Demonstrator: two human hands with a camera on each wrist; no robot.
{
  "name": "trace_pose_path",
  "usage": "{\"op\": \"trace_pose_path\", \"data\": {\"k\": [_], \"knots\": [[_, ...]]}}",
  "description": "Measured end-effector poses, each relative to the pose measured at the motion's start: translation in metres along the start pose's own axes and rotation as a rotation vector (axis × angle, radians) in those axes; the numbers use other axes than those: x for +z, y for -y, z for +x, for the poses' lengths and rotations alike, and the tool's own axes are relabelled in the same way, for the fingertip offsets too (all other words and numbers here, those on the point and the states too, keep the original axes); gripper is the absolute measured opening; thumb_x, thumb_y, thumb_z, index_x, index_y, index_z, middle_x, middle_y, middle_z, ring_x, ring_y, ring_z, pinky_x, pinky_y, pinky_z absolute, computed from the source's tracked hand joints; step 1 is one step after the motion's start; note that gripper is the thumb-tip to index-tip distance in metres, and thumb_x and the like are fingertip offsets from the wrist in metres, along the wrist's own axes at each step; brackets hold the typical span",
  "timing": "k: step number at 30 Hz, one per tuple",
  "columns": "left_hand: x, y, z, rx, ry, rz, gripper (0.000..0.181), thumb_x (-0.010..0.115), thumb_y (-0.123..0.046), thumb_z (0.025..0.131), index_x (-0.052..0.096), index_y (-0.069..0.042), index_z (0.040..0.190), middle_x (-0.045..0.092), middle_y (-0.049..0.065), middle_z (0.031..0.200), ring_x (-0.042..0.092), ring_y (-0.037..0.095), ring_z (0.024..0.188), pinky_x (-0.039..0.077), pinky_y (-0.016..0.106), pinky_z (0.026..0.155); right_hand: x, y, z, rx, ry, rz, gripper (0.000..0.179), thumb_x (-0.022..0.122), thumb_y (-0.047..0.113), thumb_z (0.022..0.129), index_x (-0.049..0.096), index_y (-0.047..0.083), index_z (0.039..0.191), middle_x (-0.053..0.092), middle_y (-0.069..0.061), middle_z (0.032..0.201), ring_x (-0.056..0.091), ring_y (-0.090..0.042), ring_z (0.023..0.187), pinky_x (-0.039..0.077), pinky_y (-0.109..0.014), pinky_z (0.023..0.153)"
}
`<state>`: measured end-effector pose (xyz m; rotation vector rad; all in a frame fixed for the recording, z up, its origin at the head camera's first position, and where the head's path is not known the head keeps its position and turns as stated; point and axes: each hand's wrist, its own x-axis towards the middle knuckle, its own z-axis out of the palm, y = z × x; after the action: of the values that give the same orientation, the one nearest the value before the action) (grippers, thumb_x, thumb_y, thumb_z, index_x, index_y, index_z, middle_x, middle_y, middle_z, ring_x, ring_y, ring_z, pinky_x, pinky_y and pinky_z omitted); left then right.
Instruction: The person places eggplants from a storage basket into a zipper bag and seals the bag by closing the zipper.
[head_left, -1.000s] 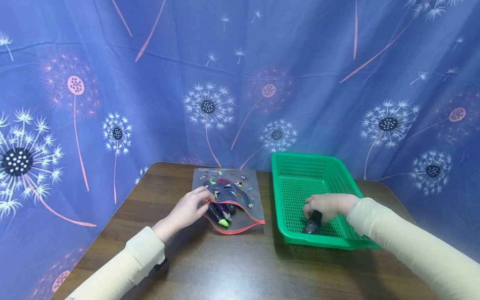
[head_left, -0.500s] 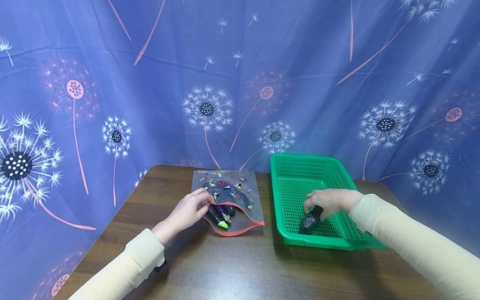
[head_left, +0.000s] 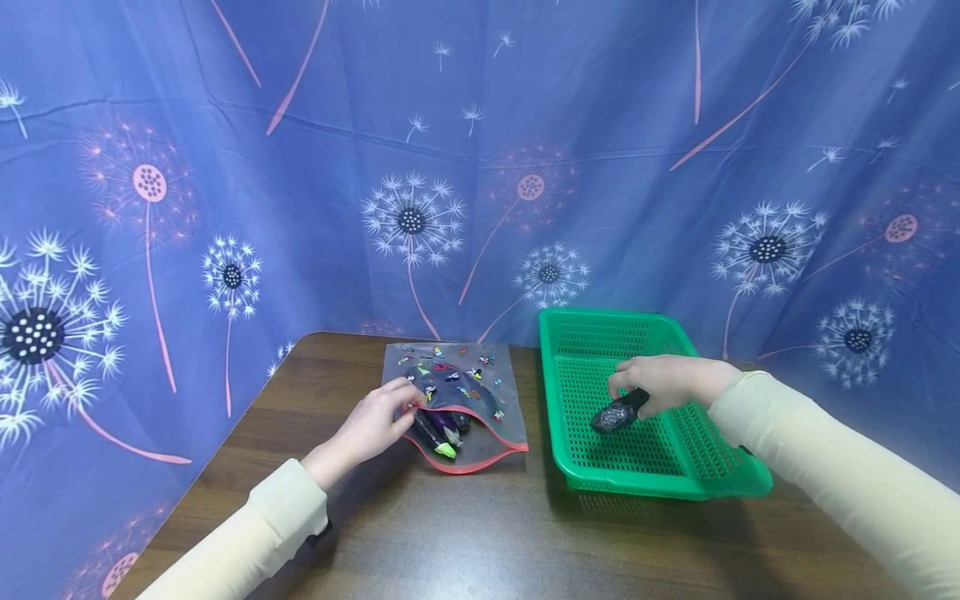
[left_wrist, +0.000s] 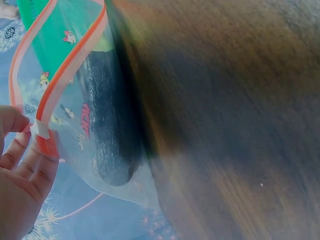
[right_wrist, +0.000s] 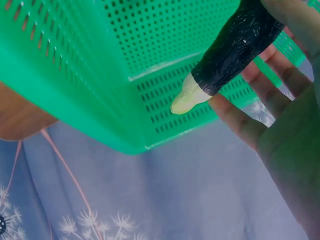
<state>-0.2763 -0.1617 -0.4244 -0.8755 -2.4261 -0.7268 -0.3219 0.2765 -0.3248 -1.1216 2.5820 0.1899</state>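
Observation:
In the head view my left hand (head_left: 375,423) pinches the edge of a clear zip bag (head_left: 501,428) with a red seal and small cartoon prints. Its mouth gapes toward me, with several dark eggplants (head_left: 431,435) inside, one green-tipped. The left wrist view shows my fingers on the seal's end (left_wrist: 46,142) and a dark eggplant (left_wrist: 112,125) through the film. My right hand (head_left: 666,383) holds another dark, shiny eggplant (head_left: 615,413) over the green basket (head_left: 557,442). In the right wrist view its pale green end (right_wrist: 190,97) points away from the thumb and fingers.
The basket, with slotted walls, stands right of the bag on a brown wooden table (head_left: 450,542). Behind the table hangs a blue curtain (head_left: 315,208) with dandelion prints. The basket's near rim (head_left: 637,487) lies below my right hand.
My right hand has risen from low in the basket with the eggplant, which has tilted and swung slightly left. The left hand stays at the bag's edge. The head view has shifted slightly.

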Motion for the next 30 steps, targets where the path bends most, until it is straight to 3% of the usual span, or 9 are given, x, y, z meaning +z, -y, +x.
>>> {"op": "trace_pose_path", "data": {"k": [14, 30], "knots": [[-0.001, -0.001, 0.001, -0.012, 0.014, -0.004, 0.023, 0.063, 0.002, 0.077, 0.066, -0.017, 0.088, 0.058, -0.010, 0.086, 0.054, 0.009, 0.071, 0.043, 0.023, 0.062, -0.026, 0.002, -0.006, 0.024, -0.137, -0.038, 0.036, 0.074, 0.028, 0.080, 0.054, 0.028, 0.110, 0.056, 0.005, 0.098, 0.055, -0.011, 0.081, 0.043, -0.030, 0.059], [-0.001, -0.001, 0.000, -0.011, 0.010, -0.011, 0.024, 0.064, 0.002, 0.077, 0.065, -0.019, 0.088, 0.058, -0.010, 0.088, 0.053, 0.007, 0.072, 0.043, 0.023, 0.062, -0.054, 0.024, -0.001, 0.044, -0.198, -0.055, 0.039, 0.073, 0.026, 0.079, 0.054, 0.025, 0.112, 0.058, 0.005, 0.100, 0.054, -0.011, 0.081, 0.042, -0.029, 0.058]]}}
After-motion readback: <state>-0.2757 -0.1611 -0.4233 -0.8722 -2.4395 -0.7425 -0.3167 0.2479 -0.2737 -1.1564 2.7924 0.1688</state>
